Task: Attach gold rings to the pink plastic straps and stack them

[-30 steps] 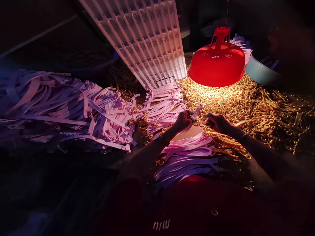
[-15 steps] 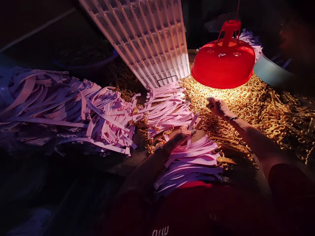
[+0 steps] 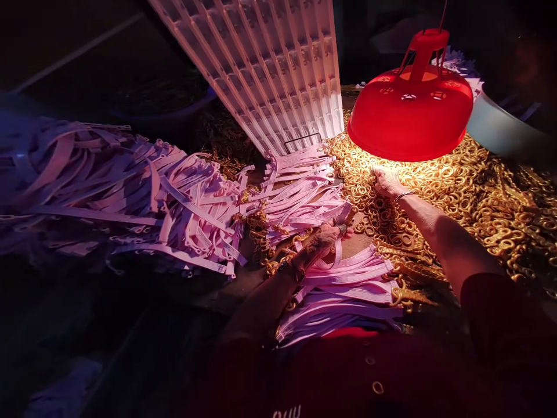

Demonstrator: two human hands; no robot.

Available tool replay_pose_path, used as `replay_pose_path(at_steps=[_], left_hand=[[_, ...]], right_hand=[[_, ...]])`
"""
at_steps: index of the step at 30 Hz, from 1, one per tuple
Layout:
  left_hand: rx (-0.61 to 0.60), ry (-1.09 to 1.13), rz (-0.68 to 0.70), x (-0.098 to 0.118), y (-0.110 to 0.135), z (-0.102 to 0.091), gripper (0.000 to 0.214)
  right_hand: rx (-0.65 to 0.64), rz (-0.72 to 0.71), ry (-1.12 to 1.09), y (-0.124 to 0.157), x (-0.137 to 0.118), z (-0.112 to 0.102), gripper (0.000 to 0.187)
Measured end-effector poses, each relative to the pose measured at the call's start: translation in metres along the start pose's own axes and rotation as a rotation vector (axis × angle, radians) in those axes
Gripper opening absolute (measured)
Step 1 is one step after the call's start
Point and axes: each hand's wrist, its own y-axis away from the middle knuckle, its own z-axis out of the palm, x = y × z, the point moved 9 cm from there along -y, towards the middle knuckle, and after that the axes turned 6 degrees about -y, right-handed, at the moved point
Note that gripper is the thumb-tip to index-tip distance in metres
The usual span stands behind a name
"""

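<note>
My left hand (image 3: 327, 237) is closed around a pink strap (image 3: 338, 253), which hangs in a loop below the fingers. A golden bit (image 3: 350, 213) shows at its fingertips, too small to make out clearly. My right hand (image 3: 388, 182) reaches into the heap of gold rings (image 3: 439, 203) beneath the lamp, its fingers drawn together. Whatever lies between those fingers is hidden by glare and by the hand. Two bundles of pink straps lie close to my left hand: a far bundle (image 3: 300, 200) above it and a near bundle (image 3: 348, 284) below it, with gold rings at the ends.
A red lamp (image 3: 411, 119) hangs low just above my right hand. Behind the straps leans a pale ribbed panel (image 3: 270, 69). A large tangle of pink straps (image 3: 130, 186) spreads at the left, and a pale blue tub (image 3: 500, 119) stands at the back right.
The strap end that stood up from my left hand has dropped out of sight, and a golden bit shows there. My right hand has shifted slightly among the rings. The lamp appears more tilted.
</note>
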Motion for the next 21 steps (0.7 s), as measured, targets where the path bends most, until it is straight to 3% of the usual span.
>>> replay_pose_path(at_steps=[4, 9, 15, 21], left_hand=[[-0.007, -0.012, 0.021, 0.012, 0.007, 0.005, 0.015], [0.011, -0.011, 0.117, 0.019, 0.015, 0.01, 0.019], [-0.032, -0.037, 0.141, 0.022, 0.024, 0.024, 0.021], [-0.017, -0.081, 0.245, 0.036, 0.032, 0.034, 0.017]], right_hand=[[0.078, 0.003, -0.046, 0.016, 0.012, -0.021, 0.034], [0.198, 0.017, -0.354, 0.05, 0.022, -0.041, 0.041], [0.111, -0.059, -0.845, 0.106, 0.006, -0.028, 0.032], [0.031, -0.06, -0.961, 0.136, -0.016, -0.015, 0.029]])
